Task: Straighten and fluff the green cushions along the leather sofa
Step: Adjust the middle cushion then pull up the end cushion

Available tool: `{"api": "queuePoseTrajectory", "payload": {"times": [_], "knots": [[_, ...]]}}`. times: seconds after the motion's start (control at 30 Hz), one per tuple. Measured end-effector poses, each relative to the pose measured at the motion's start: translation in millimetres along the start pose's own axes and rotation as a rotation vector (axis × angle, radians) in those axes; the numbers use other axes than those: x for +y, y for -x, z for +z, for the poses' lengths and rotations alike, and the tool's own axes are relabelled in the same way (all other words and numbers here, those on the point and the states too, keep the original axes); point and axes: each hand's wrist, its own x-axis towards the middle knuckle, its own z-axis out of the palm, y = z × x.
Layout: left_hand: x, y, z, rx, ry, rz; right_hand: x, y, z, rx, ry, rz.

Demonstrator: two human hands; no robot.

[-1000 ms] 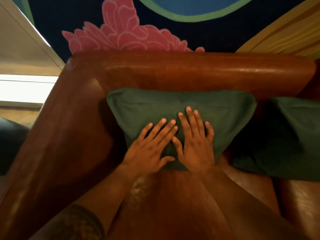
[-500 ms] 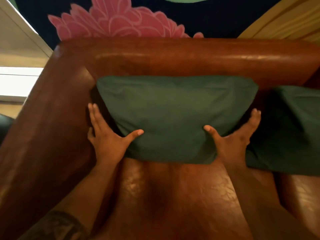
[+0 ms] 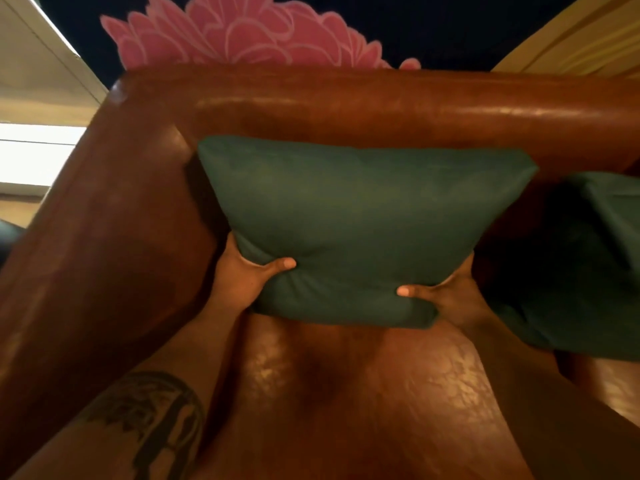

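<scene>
A: Centre of the frame?

B: Green cushion [image 3: 353,223], standing against the backrest of the leather sofa [image 3: 346,105], lower edge bunched above the seat. Cannot tell whether touching the seat or lifted just clear of it.

A: Grip on the left of the picture?

B: Left hand [image 3: 242,278] clamped on the lower left corner, thumb pressed across the front face, fingers hidden behind the fabric. Pinching the cushion between thumb and the unseen fingers. Tattooed forearm [image 3: 138,420] running down to the lower left corner of the frame.

A: And lower right of centre?

B: Right hand [image 3: 446,299] holding the lower right corner the same way, thumb tip flat on the front, fingers tucked out of sight behind. Fabric puckered around both thumbs.

A: Anything held inside the sofa corner?

B: Only that cushion, nested in the angle of armrest and backrest at upper left. Second green cushion [image 3: 571,271] at the right edge of the frame, slumped on the seat, just beside the first, partly cut off.

A: Above the backrest?

B: Pink flower mural [image 3: 242,32] on a dark wall along the top. Bright window [image 3: 34,157] at the far left.
</scene>
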Motion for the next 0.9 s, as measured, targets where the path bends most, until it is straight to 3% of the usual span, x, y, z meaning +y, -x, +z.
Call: {"api": "queuePoseTrajectory", "payload": {"times": [0.17,0.37,0.53,0.77,0.9], "knots": [[1.7,5.6,-10.8,0.019,0.032,-0.009,-11.0,17.2,11.1,0.063,-0.050,0.007],[-15.1,14.9,-28.8,0.089,0.059,-0.027,-23.4,11.4,33.6,-0.041,-0.037,-0.016],[-5.3,-2.0,-26.6,0.040,0.006,-0.035,-28.7,-6.1,32.1,-0.095,-0.013,0.017],[-11.3,2.4,-24.8,0.046,0.030,0.033,-11.2,7.5,31.9,0.058,0.011,-0.069],[-7.1,-4.5,-14.6,-0.005,0.063,0.068,0.0,-1.6,24.6,-0.020,0.059,0.010]]}}
